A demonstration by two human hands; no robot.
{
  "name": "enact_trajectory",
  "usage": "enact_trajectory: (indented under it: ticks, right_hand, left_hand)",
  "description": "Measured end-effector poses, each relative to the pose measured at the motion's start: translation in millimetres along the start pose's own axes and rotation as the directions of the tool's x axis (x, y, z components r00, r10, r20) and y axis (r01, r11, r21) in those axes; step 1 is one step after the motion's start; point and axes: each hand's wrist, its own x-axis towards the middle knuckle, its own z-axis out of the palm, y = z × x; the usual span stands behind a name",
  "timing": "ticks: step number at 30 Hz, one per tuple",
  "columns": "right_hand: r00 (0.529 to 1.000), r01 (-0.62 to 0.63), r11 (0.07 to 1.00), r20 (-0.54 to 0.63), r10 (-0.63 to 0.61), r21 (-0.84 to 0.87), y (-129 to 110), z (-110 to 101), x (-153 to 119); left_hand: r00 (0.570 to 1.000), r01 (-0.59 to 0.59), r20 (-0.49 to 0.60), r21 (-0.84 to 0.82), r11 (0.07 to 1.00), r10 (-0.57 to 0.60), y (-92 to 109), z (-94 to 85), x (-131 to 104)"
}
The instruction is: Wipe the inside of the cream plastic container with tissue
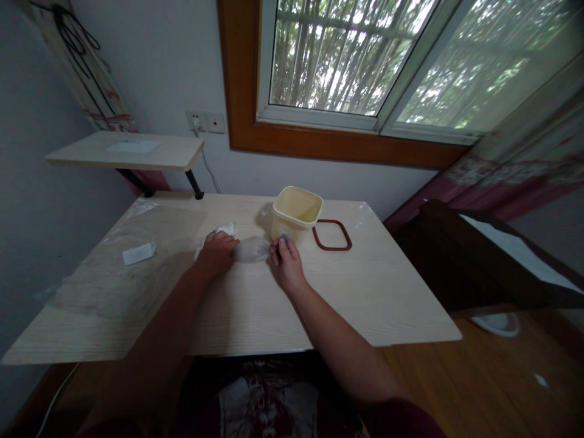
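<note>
A small clear plastic bag (252,249) stretches just above or on the table between my two hands. My left hand (216,253) has its fingers closed on the bag's left end. White crumpled material (226,229) shows behind and beside that hand. At the bag's right end, my right hand (288,263) pinches the plastic between thumb and fingers. Just behind my right hand stands a pale yellow square bin (296,220), upright, with its top uncovered. To its right a reddish-brown rounded square ring (348,243) lies flat.
A large clear plastic sheet (104,286) covers the table's left part, with a white packet (139,253) on it. A raised shelf (86,155) stands at the back left. The wooden table (378,286) reaches the wall below the window. A dark cabinet-like piece (424,261) is at right.
</note>
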Motion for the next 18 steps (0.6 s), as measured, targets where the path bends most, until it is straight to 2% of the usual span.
enact_trajectory:
  ticks: [8,12,18]
  right_hand:
    - [0.999,0.004,1.0,0.04,-0.004,-0.003,3.6,-0.5,0.6]
    - [1.0,0.004,1.0,0.019,-0.004,-0.005,6.5,-2.9,0.3]
    - [0.997,0.044,0.988,0.07,-0.033,-0.147,4.5,-3.1,-3.6]
  left_hand:
    - [0.999,0.023,0.035,0.01,1.0,-0.023,5.3,-0.1,1.8]
    - [0.999,0.03,0.034,0.039,0.999,-0.031,4.8,-0.7,2.1]
    - [0.998,0.051,0.024,0.056,0.997,-0.053,4.6,-3.0,2.2]
